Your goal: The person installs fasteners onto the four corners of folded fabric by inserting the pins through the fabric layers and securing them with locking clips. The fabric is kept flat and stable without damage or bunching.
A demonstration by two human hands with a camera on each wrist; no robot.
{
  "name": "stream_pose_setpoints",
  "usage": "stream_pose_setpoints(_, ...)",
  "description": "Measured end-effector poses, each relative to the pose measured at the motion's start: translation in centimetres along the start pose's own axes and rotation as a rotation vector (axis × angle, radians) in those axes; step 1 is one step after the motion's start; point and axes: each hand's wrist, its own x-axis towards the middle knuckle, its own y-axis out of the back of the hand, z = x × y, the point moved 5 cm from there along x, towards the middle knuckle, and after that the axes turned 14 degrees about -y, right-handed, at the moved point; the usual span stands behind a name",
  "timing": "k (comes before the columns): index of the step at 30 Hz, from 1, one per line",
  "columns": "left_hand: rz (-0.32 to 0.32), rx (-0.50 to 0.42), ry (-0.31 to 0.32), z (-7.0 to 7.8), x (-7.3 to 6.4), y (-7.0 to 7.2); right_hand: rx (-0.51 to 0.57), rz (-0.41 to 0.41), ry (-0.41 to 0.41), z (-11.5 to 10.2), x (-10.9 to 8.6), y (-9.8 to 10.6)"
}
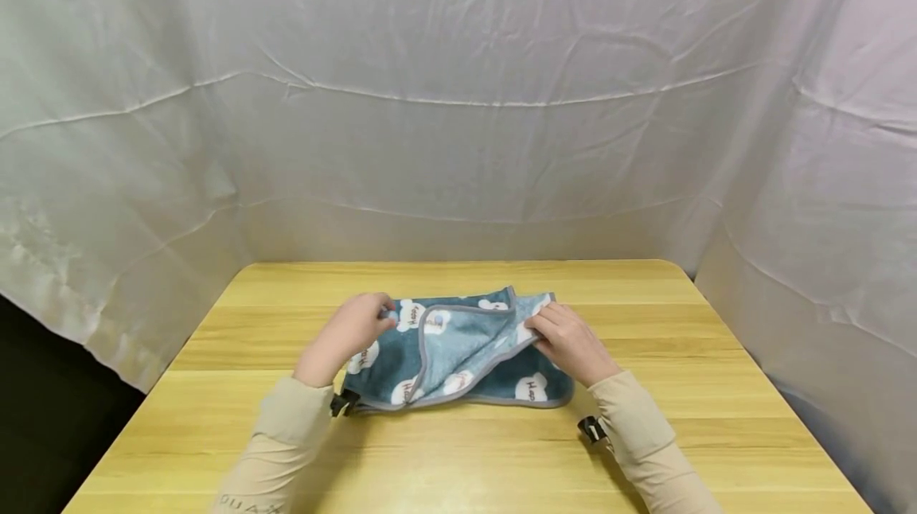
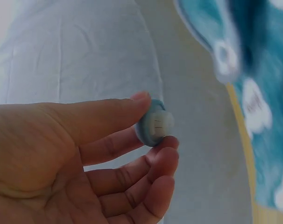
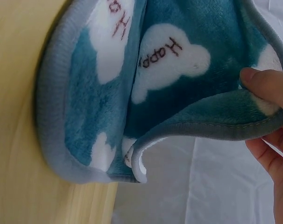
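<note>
A teal fleece blanket (image 1: 487, 379), printed with white bear heads reading "Happy" and bound in grey, lies folded on the table. Its upper layer is partly turned back, showing a paler underside. My right hand (image 1: 569, 339) pinches the raised edge at the right, thumb on one face and fingers behind, as the right wrist view shows on the blanket (image 3: 179, 65). At the blanket's left end, my left hand (image 1: 354, 327) holds a small rounded light-blue object (image 2: 153, 123) with a whitish patch between thumb and fingertips. What kind of object it is I cannot tell.
The wooden table (image 1: 458, 458) has rounded far corners. Pale grey cloth curtains (image 1: 458, 164) hang behind it and on both sides. A dark gap (image 1: 43, 410) shows at the lower left.
</note>
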Motion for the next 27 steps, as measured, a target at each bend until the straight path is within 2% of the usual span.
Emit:
stream_pose_setpoints(4, 0.033, -0.048, -0.007, 1.3, 1.7, -0.5, -0.003, 0.0, -0.002, 0.1, 0.0, 0.0)
stream_pose_setpoints(9, 0.072, -0.153, -0.008, 3.2, 3.4, -1.4, 0.003, 0.003, 0.003, 0.2, -0.2, 0.0)
stream_pose_setpoints(15, 0.139, -0.282, -0.061, 5.2, 5.2, -3.1, 0.009, 0.013, 0.01, 0.3, -0.3, 0.1)
stream_pose_setpoints(20, 0.17, -0.401, -0.084, 6.0, 6.7, -5.0, 0.013, 0.015, 0.014, 0.3, -0.3, 0.1)
stream_pose_setpoints(27, 0.214, -0.616, -0.056, 6.2, 7.9, -7.8, 0.014, 0.012, 0.017, 0.3, -0.5, -0.1)
